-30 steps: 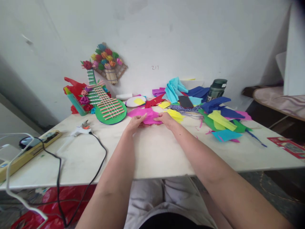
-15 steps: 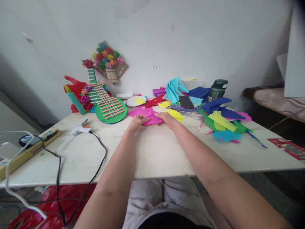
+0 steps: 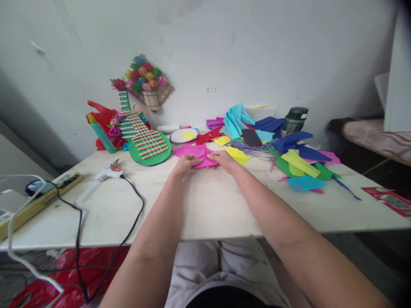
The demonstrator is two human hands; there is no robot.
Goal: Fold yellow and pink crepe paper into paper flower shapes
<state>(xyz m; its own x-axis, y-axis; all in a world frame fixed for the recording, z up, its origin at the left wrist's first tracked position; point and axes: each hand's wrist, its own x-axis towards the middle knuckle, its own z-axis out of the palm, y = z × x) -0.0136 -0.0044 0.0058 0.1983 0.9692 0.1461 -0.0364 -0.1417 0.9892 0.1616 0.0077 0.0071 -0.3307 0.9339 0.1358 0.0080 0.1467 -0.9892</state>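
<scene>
Bright pink crepe paper (image 3: 201, 152) lies at the middle of the table, with both hands on its near edge. My left hand (image 3: 187, 165) is closed, thumb and fingers pinching the paper from the left. From the right, my right hand (image 3: 224, 159) pinches the same paper, its thumb close to the left thumb. Yellow paper (image 3: 237, 155) lies just beyond the right hand. Left of the paper leans a green lute-shaped craft (image 3: 150, 149) with pink sticks and strings. The undersides of the fingers are hidden.
A glue gun (image 3: 110, 172) with a black cord and a power strip (image 3: 41, 199) lie on the left. Coloured paper scraps (image 3: 298, 164), a phone (image 3: 251, 137) and a dark green bottle (image 3: 293, 122) are on the right. Paper flowers (image 3: 146, 77) hang on the wall.
The thumbs have shifted very slightly on the pink paper, and the right fingers have moved a little inward. Both hands still pinch it in nearly the same place.
</scene>
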